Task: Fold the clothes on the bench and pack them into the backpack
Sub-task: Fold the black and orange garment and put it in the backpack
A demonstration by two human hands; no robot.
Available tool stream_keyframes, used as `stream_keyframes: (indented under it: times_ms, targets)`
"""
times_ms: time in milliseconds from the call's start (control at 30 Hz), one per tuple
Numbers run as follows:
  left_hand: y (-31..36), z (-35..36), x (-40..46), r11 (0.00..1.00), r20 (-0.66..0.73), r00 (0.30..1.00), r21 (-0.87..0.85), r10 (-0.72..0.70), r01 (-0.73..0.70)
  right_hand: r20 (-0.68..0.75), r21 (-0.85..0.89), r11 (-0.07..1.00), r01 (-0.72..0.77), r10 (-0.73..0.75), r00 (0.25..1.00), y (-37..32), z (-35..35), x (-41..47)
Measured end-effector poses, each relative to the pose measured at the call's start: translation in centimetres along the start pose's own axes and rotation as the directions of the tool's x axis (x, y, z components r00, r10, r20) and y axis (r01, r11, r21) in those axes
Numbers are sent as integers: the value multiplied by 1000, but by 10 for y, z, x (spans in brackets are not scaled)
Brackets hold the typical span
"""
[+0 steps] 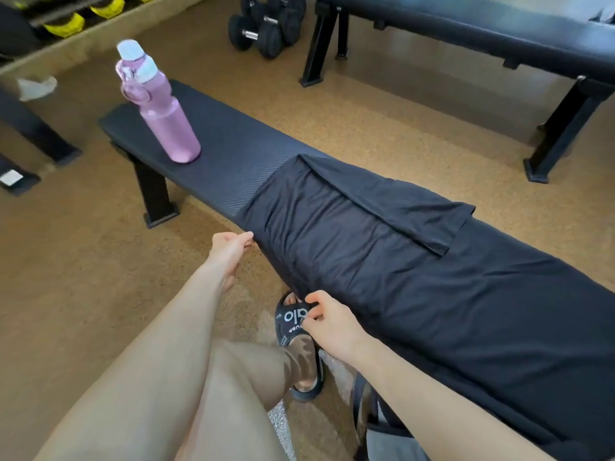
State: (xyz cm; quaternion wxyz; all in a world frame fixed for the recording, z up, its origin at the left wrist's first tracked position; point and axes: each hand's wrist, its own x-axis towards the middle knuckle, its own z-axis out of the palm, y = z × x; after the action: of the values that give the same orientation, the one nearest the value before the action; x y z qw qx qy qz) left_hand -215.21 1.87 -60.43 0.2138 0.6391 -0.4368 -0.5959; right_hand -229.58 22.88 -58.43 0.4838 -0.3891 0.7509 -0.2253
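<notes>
1. A black bench (213,154) runs from the upper left toward the lower right across a tan gym floor (83,277).
2. A dark garment (382,261) lies spread flat over the near and middle part of the bench, covering its top and hanging over the near edge.
3. One flap of the garment, possibly a sleeve, is folded in over the cloth along the far side.
4. The left hand (229,246) reaches to the garment's left near corner; thumb and fingers are pressed together, pinching the cloth edge there.
5. The right hand (329,319) is at the near edge of the garment, further right; its fingers are curled and seem to pinch the hanging cloth, though the exact grip is hard to see.
6. A pink bottle (163,111) with a pale lid stands upright on the bare far end of the bench, well apart from the garment.
7. Below the right hand, the person's foot wears a black sandal (299,347) on the floor.
8. At the bottom edge, under the right forearm, part of a grey and black bag (382,434) shows; whether it is the backpack cannot be told.
9. Black dumbbells (266,24) sit on the floor at the top, beside a second bench (482,28).
</notes>
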Motion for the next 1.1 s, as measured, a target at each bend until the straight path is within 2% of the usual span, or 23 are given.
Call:
stream_keyframes:
  times_ms: [100, 233, 467, 600, 700, 800, 933, 1100]
  targets:
    - [1, 0, -1, 999, 81, 996, 17, 34, -36, -4, 62, 998, -22, 22, 1000, -10, -1, 10]
    - [4, 2, -7, 999, 257, 966, 53, -9, -5, -11, 141, 988, -62, 65, 998, -17, 3, 22]
    - [6, 0, -10, 999, 234, 972, 30, 21, -29, 10, 182, 978, -99, 99, 995, -21, 6, 33]
    - [12, 0, -18, 987, 314, 949, 149, 3, -53, 10, 140, 987, -82, 81, 997, -26, 11, 34]
    - [16, -1, -29, 970, 407, 912, 238, -60, -42, -8, 90, 995, -53, 54, 999, -29, 15, 31]
    - [19, 0, -38, 934, 495, 850, 357, -182, -8, -34, 75, 997, -20, 22, 999, -30, 17, 25]
    - [19, -3, -38, 895, 496, 808, 439, -316, 80, -36, 84, 996, -10, 13, 999, -32, 18, 17]
    - [20, -4, -37, 892, 488, 809, 441, -329, 97, -56, 40, 999, 16, -14, 998, -33, 24, 13]
